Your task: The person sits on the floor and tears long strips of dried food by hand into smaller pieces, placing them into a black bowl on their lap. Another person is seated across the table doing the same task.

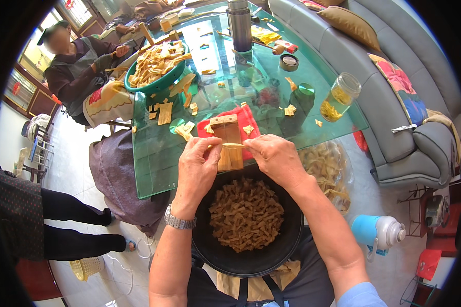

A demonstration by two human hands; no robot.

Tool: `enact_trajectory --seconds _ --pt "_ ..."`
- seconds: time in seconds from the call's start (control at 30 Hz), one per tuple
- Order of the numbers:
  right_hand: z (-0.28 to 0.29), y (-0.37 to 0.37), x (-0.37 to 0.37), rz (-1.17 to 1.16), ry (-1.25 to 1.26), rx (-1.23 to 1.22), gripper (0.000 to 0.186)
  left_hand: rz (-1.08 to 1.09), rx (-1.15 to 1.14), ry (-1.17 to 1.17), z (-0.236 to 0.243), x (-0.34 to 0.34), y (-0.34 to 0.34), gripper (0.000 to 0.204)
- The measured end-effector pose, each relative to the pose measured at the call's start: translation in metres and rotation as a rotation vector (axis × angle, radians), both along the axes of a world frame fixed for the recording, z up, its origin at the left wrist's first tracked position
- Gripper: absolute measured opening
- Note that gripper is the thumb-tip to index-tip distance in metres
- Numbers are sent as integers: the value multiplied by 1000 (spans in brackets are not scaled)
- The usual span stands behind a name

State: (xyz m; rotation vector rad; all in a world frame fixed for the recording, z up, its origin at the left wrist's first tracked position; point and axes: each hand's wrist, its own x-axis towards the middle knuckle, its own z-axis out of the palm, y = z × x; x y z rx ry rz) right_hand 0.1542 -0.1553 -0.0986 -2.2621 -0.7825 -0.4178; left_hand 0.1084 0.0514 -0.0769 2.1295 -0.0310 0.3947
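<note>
Pale strip [232, 145], one, thin and narrow; located in mid-air between the two hands, in front of a two-toned wooden block [227, 134] at the near edge of the green glass desk [156, 163]; left hand [200, 161], thumb and fingers pinched together on the strip's left end, metal-banded watch [180, 219] at the wrist; right hand [275, 157], thumb and fingers clamped on its right end; red cloth [246, 112], lying around the block's far end, small scraps upon it; black basin [202, 225], directly below the hands, at the lap, holding a broad heap of short brown pieces [247, 215], judged the finished portion, a good quantity; teal basin [163, 83], at the desk's left side, heaped above its rim with larger pale pieces [156, 62], judged the portion left, considerable; clear bag [327, 171] of pale curled material, right of the black basin, its standing as done or left not to be told; strip in hand, judged an item in progress; co-worker [71, 77], seated beyond the teal basin, hands raised near it, their hold too small to tell.
</note>
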Motion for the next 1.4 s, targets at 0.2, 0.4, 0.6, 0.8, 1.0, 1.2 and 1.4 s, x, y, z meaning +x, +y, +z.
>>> enact_trajectory --seconds 0.2,0.4,0.6,0.8,1.0,1.2,1.4 --pt "5 7 -5 -20 -1 -28 14 34 93 -48 -4 0 5 9" --pt "-11 -5 -2 -86 84 -186 13 30 255 148 -16 -13 11 14" --pt "20 -2 -21 187 -38 36 7 -34 -230 518 -3 -41 11 43" --pt "52 14 -60 466 -207 156 23 -313 -1457 671 -9 -69 -28 54" --pt "62 12 -81 522 -250 213 27 -425 -1574 729 29 -56 -26 31" --pt "60 11 -85 586 -181 235 22 -290 -1438 732 33 -64 -24 28" --pt "58 12 -80 553 -24 394 25 -411 -1181 642 13 -63 -19 32"
